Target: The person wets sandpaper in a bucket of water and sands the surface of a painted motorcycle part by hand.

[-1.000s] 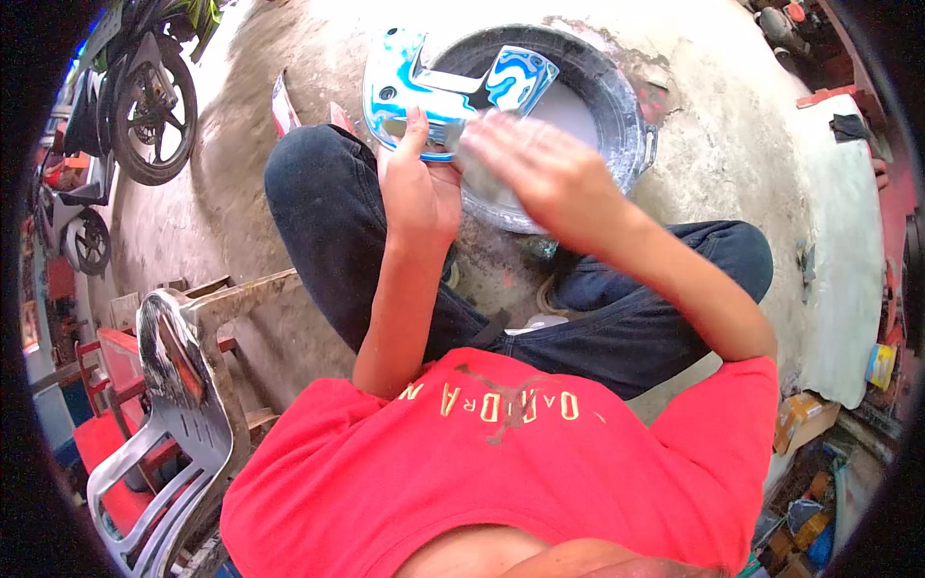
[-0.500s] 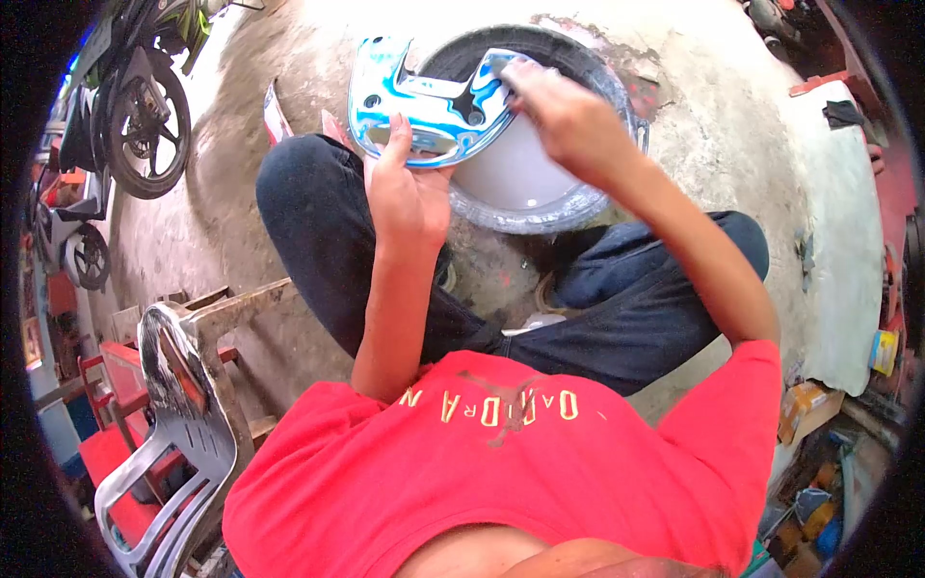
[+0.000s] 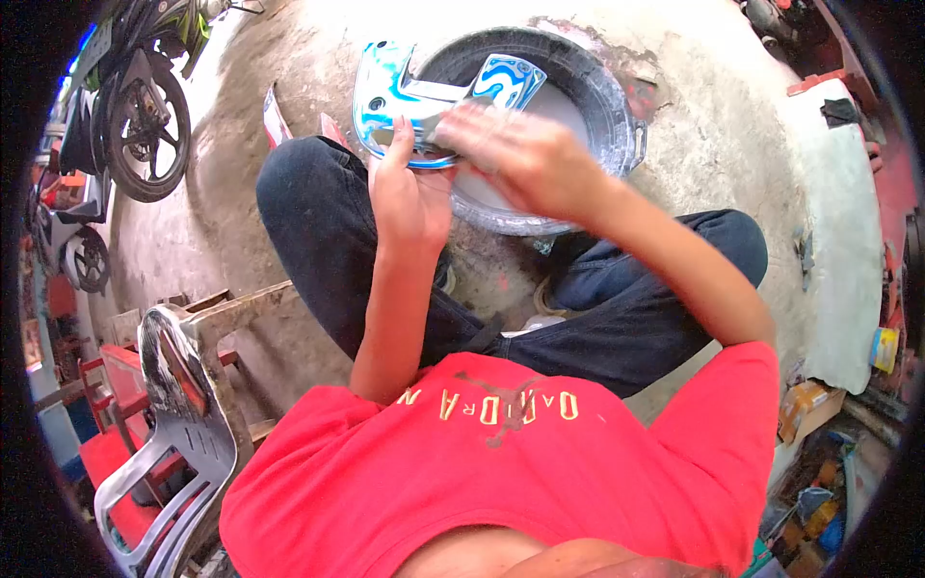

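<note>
A curved blue, white and silver panel with small round holes is tilted over the left part of a round dark tub of cloudy liquid. My left hand grips the panel's near edge, thumb on top and fingers underneath. Blurred by motion, my right hand lies over the panel's lower middle, its fingers together and pressed to the surface. Something small and greyish seems to be under those fingers, but I cannot make out what it is.
Motorcycle wheels stand at the upper left. A worn grey plastic chair is at the lower left. Red and white pieces lie beyond my left knee. At the right are a pale sheet and a cardboard box.
My right hand has moved from the panel's far right end back to its lower middle, uncovering the blue swirls there. My left hand keeps its hold on the panel.
</note>
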Tool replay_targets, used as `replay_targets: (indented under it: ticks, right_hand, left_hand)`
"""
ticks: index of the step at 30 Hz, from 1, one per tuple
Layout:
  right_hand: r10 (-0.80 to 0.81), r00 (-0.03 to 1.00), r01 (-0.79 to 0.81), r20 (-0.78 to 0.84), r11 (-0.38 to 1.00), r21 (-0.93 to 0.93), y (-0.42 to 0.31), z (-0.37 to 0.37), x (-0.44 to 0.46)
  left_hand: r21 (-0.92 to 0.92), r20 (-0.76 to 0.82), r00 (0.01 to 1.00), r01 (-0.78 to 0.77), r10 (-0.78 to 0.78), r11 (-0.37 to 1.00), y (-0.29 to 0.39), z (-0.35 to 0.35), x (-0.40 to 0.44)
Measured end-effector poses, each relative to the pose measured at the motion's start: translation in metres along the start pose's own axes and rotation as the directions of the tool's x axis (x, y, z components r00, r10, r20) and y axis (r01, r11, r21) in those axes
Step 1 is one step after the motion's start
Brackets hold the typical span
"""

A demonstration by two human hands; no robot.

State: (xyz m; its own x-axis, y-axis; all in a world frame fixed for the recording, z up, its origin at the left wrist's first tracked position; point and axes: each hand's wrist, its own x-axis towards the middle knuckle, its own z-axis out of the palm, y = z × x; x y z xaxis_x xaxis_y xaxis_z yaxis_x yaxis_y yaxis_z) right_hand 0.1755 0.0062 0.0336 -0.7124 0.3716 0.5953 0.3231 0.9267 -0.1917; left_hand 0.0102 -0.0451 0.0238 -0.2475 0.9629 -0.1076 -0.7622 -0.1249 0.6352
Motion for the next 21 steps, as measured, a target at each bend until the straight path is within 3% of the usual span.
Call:
replay_targets:
  ticks: [1,3,5,8,11,13,15,19,21]
  right_hand:
    - [-0.005,1.000,0.004,-0.016,0.999,-0.043,0.021,0.002,-0.001]
    - [0.223,0.974,-0.227,-0.044,0.968,-0.107,0.048,-0.005,0.000]
    - [0.245,0.968,-0.251,-0.057,0.958,-0.138,0.052,-0.002,-0.005]
    - [-0.052,0.999,0.051,-0.011,0.995,-0.083,-0.004,-0.001,0.004]
    - [-0.072,0.997,0.069,-0.028,0.995,-0.073,0.010,0.000,-0.001]
    - [0.193,0.981,-0.193,-0.007,0.979,-0.059,0.042,-0.004,-0.003]
    - [0.305,0.952,-0.302,-0.003,0.942,-0.145,0.051,-0.004,-0.008]
    - [-0.024,0.998,0.022,0.064,0.999,0.035,-0.017,-0.005,-0.001]
    - [-0.059,0.998,0.057,0.029,0.996,0.069,-0.001,-0.002,-0.002]
  left_hand:
    - [-0.005,-0.009,1.000,0.000,0.000,1.000,0.000,0.003,0.000]
    - [-0.022,-0.044,0.999,-0.012,0.011,1.000,-0.001,0.006,-0.001]
    - [-0.049,-0.057,0.998,-0.023,0.020,0.999,-0.002,0.008,-0.001]
    - [-0.021,0.016,1.000,0.016,-0.016,1.000,-0.002,-0.004,0.001]
    - [-0.067,0.006,1.000,0.000,0.001,0.998,-0.002,-0.001,0.001]
    - [-0.046,-0.049,0.998,-0.031,0.028,0.998,-0.001,0.002,-0.001]
    - [-0.045,-0.060,0.998,-0.036,0.033,0.998,-0.002,0.003,0.000]
    - [-0.055,-0.023,0.999,-0.024,0.023,0.998,-0.001,-0.006,0.003]
    - [-0.104,0.024,1.000,-0.002,0.005,0.995,-0.002,-0.014,0.005]
